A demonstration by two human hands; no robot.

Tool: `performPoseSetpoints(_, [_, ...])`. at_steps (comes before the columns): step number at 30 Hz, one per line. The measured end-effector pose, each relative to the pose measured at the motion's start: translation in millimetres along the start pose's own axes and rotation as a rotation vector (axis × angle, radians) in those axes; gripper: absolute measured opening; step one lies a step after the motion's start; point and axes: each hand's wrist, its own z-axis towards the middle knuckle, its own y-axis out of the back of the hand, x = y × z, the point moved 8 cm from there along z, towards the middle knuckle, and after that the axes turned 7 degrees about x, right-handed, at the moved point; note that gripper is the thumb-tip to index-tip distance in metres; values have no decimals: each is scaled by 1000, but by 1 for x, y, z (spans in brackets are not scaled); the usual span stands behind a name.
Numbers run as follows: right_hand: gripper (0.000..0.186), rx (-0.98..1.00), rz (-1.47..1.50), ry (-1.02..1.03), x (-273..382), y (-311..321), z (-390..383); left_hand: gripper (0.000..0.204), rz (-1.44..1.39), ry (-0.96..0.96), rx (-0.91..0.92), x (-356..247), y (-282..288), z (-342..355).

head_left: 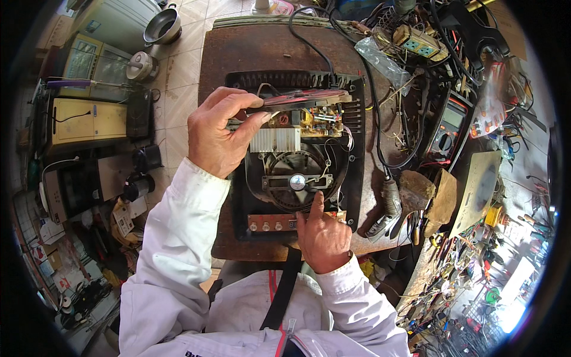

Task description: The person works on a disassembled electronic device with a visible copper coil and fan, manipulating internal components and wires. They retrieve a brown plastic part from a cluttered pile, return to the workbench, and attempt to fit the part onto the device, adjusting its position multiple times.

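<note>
An opened black induction cooker base (355, 149) lies on a brown wooden bench. Inside it I see a round black fan (295, 178), a ribbed white heat sink (275, 140) and a tan circuit board (321, 122). My left hand (217, 131) grips the flat copper coil disc (300, 99) by its left edge and holds it tilted up over the board. My right hand (323, 235) rests at the near edge of the base, its index finger pointing up toward the fan; a small control board with knobs (267, 225) sits beside it.
A soldering iron (386, 205) and a dark block lie right of the base. A multimeter (449, 128), a power strip (419, 40), tangled black cables and scattered tools crowd the right side. Old appliances and a pot (162, 27) stand on the tiled floor at left.
</note>
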Motion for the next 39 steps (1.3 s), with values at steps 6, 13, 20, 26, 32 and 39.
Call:
performPoseSetpoints(6, [60, 13, 20, 18, 1, -1, 4, 24, 59, -23, 14, -2, 1, 1])
performPoseSetpoints(13, [57, 37, 26, 16, 0, -1, 8, 24, 26, -6, 13, 0, 0, 0])
performPoseSetpoints(20, [37, 42, 614, 383, 34, 20, -10, 24, 53, -26, 10, -2, 1, 0])
performPoseSetpoints(26, [41, 134, 371, 182, 20, 3, -9, 25, 32, -17, 3, 0, 0, 0])
performPoseSetpoints(32, [45, 140, 316, 134, 10, -2, -10, 26, 40, -39, 4, 1, 0, 1])
performPoseSetpoints(39, [61, 138, 255, -30, -6, -5, -2, 25, 35, -34, -21, 1, 0, -1])
